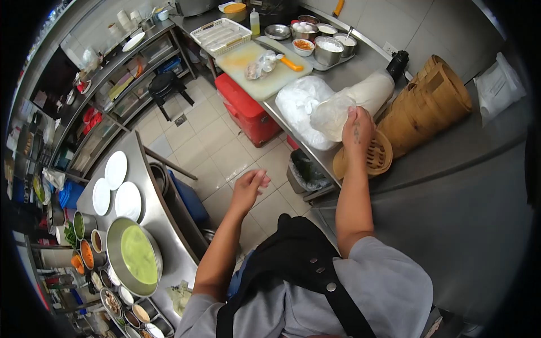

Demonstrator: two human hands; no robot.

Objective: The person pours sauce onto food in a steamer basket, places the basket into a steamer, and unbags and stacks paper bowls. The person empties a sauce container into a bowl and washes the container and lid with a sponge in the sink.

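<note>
My right hand (359, 132) is closed on the near end of a long translucent plastic sleeve (369, 90) that lies on the steel counter; what is packed inside is hard to make out. A white plastic bag (304, 107) sits directly left of it. Just below that hand is a round bamboo steamer (378, 155) with a slatted base. Tall stacked bamboo steamers (428, 107) lean to the right. My left hand (249, 188) hovers over the tiled floor, its fingers curled in, and no object shows in it.
A cutting board (265, 79) holds a bagged item and an orange-handled knife (290, 63). Below stands a red cooler (245, 110), with a bin (307, 172) nearer. On the left table are white plates (128, 201), a bowl of green liquid (138, 256) and several ingredient containers.
</note>
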